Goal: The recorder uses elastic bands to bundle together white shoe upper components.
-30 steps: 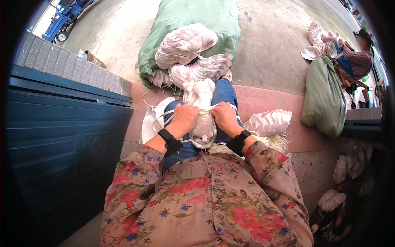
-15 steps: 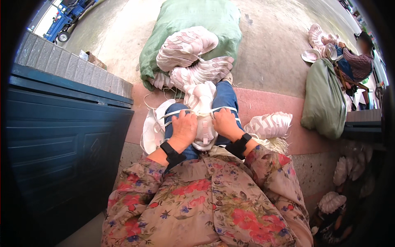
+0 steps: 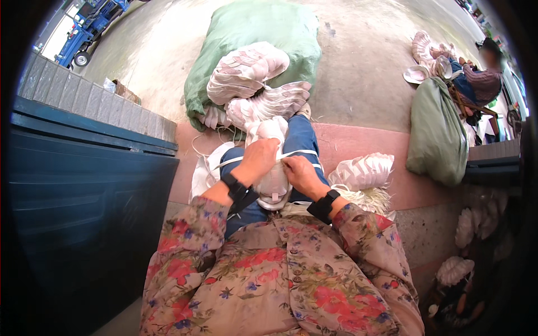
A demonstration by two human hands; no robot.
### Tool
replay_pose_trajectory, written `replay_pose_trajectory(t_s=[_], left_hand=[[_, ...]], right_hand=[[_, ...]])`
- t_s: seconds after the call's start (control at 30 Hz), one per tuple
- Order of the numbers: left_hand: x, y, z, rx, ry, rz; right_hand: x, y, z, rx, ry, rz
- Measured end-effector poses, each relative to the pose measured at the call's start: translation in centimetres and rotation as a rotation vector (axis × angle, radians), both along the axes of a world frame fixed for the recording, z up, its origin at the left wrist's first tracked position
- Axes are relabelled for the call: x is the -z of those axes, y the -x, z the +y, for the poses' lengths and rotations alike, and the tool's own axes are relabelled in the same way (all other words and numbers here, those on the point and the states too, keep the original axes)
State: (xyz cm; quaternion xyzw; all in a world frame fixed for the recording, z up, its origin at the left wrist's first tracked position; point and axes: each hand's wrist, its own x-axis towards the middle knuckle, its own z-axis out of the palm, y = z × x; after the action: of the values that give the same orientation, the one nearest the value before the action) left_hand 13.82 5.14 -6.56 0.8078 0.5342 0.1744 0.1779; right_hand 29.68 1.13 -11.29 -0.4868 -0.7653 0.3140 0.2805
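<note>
— Between the two hands, on the person's lap, what lies there?

— A stack of white cup-shaped pieces (image 3: 273, 182), nested together and lying lengthwise along the blue-trousered legs. A white strap (image 3: 302, 152) crosses over it, running out past both hands.

— And the hands?

— The left hand (image 3: 259, 161) is closed on the strap at the stack's left upper side, fingers curled over it. The right hand (image 3: 301, 175) pinches the same strap just to the right, its fingertips pressed onto the stack. The two hands nearly touch. Each wrist wears a black band below a flowered sleeve.

— What is just beyond the hands?

— Ahead of them, past the knees, more white nested stacks (image 3: 263, 95) rest against a big green sack (image 3: 263, 28) on the concrete ground. Another fanned white stack (image 3: 364, 171) lies to the right of the right hand, on a reddish strip of paving. Loose white pieces (image 3: 204, 173) sit to the left of the left hand, beside the thigh.

— Farther out?

— Well to the left stands a dark blue panel (image 3: 84, 190) with a grey block wall behind it. Far to the right another green sack (image 3: 437, 134) stands, and another person (image 3: 476, 78) sits behind it among more white pieces.
</note>
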Motion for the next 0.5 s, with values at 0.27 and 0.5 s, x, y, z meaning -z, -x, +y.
replay_pose_trajectory(t_s=[0.27,0.5], left_hand=[[4.0,-0.9,3.5,0.207,0.406,-0.135],[-1.0,0.0,2.9,-0.277,0.844,-0.694]], right_hand=[[-1.2,0.8,-0.5,-0.191,-0.254,-0.373],[-2.8,0.2,1.4,-0.288,-0.395,-0.308]])
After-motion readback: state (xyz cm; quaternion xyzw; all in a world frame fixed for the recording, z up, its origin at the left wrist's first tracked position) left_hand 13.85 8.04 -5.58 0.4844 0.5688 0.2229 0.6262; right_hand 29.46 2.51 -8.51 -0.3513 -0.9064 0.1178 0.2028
